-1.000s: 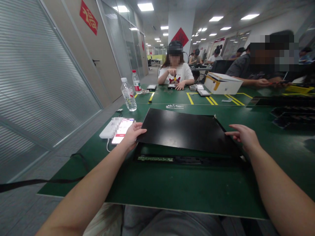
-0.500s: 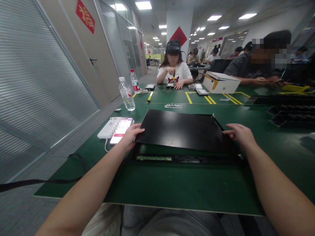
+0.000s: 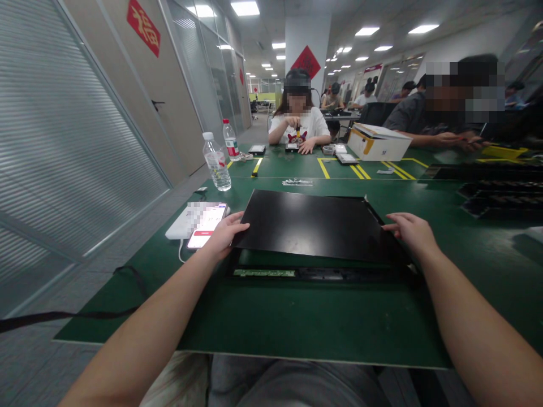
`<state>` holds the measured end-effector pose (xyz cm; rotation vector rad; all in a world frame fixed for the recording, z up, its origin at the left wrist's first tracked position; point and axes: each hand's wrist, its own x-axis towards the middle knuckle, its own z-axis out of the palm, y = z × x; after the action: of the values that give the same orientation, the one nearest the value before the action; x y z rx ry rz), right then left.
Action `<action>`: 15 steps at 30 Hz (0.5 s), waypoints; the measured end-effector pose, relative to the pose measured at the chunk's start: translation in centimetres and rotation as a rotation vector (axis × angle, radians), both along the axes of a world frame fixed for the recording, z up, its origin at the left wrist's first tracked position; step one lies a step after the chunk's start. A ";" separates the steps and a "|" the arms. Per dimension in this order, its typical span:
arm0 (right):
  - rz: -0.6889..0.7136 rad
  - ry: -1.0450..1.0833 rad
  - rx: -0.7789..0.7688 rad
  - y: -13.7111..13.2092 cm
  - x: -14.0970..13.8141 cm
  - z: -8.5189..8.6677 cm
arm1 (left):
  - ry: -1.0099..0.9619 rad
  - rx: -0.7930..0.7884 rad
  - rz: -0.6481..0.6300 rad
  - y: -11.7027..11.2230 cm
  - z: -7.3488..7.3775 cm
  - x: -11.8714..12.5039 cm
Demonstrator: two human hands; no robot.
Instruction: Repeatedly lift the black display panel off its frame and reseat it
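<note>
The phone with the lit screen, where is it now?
In the head view, the phone lies on the green table, left of the black panel, between the left hand and a white power bank.

**Item Count**

One black panel [image 3: 309, 226]. Two hands on it: left hand [image 3: 224, 232], right hand [image 3: 411, 233]. Two water bottles: nearer bottle [image 3: 216, 164], farther bottle [image 3: 231, 141]. One phone [image 3: 206, 219]. One white power bank [image 3: 180, 226]. One white carton [image 3: 379, 144]. Two large red diamond signs: door sign [image 3: 143, 27], pillar sign [image 3: 307, 61].
</note>
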<state>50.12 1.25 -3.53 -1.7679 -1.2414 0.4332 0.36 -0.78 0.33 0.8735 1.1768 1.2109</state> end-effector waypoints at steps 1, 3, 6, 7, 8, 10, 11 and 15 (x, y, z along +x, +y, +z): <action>-0.021 0.026 -0.026 -0.1 -0.1 0.1 | 0.007 0.002 0.002 0.0 0.0 0.0; -0.038 0.066 -0.060 -0.2 -0.3 0.3 | 0.021 0.005 0.008 0.0 -0.1 0.1; -0.049 0.051 -0.093 -0.5 -0.7 0.9 | 0.040 0.018 0.018 0.1 -0.3 0.1; -0.056 0.038 -0.108 -0.6 -0.8 1.0 | 0.047 0.024 0.022 0.1 -0.3 0.1; -0.063 0.024 -0.122 -0.6 -0.9 1.2 | 0.054 0.030 0.023 0.2 -0.4 0.1; -0.070 -0.004 -0.146 -0.8 -1.1 1.5 | 0.071 0.035 0.024 0.2 -0.4 0.1; -0.070 -0.017 -0.153 -0.9 -1.1 1.6 | 0.079 0.038 0.022 0.2 -0.4 0.1; -0.075 -0.055 -0.184 -1.1 -1.4 2.1 | 0.108 0.058 0.029 0.1 -0.3 0.3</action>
<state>48.70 0.19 -1.45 -1.9871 -1.2002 0.4707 0.61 -0.72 0.06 0.9784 1.2502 1.2388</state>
